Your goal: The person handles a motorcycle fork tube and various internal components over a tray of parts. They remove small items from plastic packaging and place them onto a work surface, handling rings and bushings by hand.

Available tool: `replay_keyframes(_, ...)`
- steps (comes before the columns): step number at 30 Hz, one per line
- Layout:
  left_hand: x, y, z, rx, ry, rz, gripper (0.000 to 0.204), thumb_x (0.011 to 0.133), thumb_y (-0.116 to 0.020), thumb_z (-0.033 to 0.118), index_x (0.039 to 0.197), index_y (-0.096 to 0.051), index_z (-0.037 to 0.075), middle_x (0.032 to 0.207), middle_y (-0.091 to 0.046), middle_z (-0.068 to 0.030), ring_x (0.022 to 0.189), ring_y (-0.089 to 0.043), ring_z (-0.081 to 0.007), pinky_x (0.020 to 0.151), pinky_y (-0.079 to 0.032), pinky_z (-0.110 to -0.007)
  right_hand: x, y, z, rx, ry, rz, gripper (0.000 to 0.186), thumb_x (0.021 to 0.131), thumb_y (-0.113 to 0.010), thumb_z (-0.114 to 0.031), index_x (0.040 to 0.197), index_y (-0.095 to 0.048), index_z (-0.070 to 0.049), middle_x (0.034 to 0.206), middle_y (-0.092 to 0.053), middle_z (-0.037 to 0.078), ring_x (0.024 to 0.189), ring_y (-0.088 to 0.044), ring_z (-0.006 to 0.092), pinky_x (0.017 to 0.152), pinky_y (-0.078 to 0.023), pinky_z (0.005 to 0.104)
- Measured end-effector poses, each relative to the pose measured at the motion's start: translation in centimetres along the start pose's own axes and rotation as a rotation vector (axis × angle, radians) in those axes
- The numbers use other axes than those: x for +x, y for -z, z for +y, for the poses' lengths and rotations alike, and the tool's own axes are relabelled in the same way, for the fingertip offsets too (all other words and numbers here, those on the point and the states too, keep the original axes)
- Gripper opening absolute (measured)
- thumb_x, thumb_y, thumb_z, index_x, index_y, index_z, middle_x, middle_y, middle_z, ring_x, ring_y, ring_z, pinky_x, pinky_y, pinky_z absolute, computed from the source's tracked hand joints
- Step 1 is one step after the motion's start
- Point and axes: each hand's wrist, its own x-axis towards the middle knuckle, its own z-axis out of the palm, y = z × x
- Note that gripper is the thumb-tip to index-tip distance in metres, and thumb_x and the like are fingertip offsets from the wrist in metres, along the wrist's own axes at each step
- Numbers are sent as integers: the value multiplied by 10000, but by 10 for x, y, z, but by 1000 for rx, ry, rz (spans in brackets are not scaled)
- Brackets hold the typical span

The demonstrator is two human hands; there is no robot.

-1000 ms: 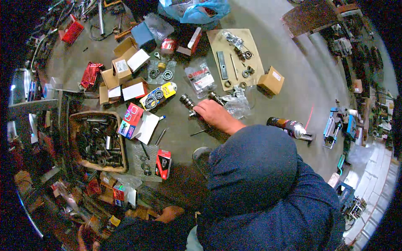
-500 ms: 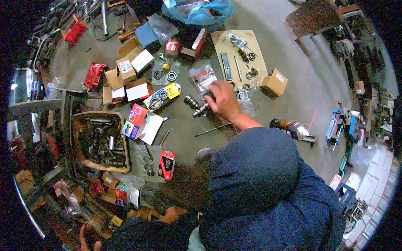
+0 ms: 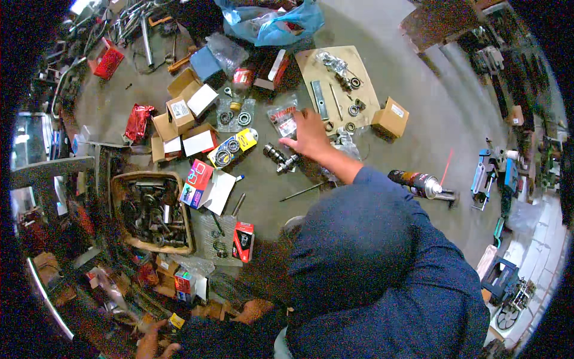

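Observation:
My right hand reaches over the floor, its thumb and fingers apart at the right edge of a clear plastic packet with a printed label. Whether the fingertips touch the packet is hard to see. Just below the hand lies a shiny metal shaft with lobes, like a camshaft. At the lower left, in dim light, my left hand is partly cut off by the frame edge. Its fingers look spread, beside a small yellow packet. My dark-sleeved arms and raised knee cover the lower middle.
A rimmed tray of greasy metal parts stands left. Opened boxes and bearings in packs lie near it. Beige cardboard carries more parts; a brown box and spray can are right. A blue bag sits far off.
My right hand has shifted slightly left and its thumb now stands further from the fingers. My left hand has come rightward, toward the small yellow packet. The whole view has shifted a little.

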Motion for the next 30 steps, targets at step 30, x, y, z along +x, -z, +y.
replay_keyframes(30, 323, -87, 131, -921, -637, 361, 396, 988, -463, 341, 1039, -642, -8, 917, -655, -35, 769, -571, -88, 694, -467, -254, -28, 63, -100, 1030, 135, -316, 276, 824, -698, -257, 924, -651, -4, 834, -660, 130, 773, -626, 201, 725, -483, 330)
